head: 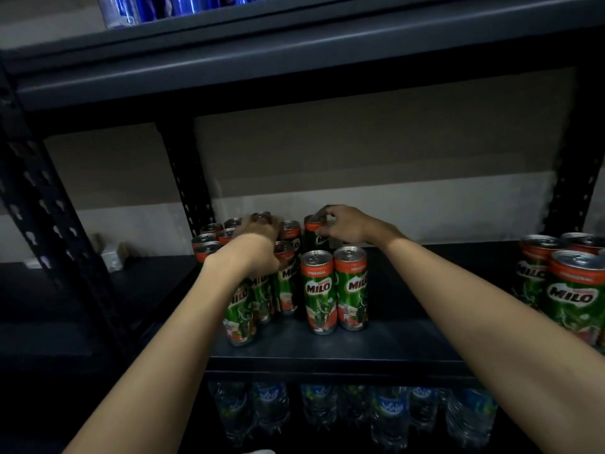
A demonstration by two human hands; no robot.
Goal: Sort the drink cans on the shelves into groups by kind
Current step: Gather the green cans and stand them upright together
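The Milo cans [317, 291] are glossy printed metal with bare silvery lids. The shelf [393, 335] looks like matt dark painted metal. Below, water bottles [389, 417] are clear, shiny plastic. Blue cans [147, 8] above gleam metallic.

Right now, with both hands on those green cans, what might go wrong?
The left hand grips a can top inside the tightly packed Milo cluster; moving it could knock its neighbours over. The right hand pinches the top of a rear can only by the fingertips, so it may slip. The two front cans stand nearer the shelf edge, and a passing forearm might push them off.
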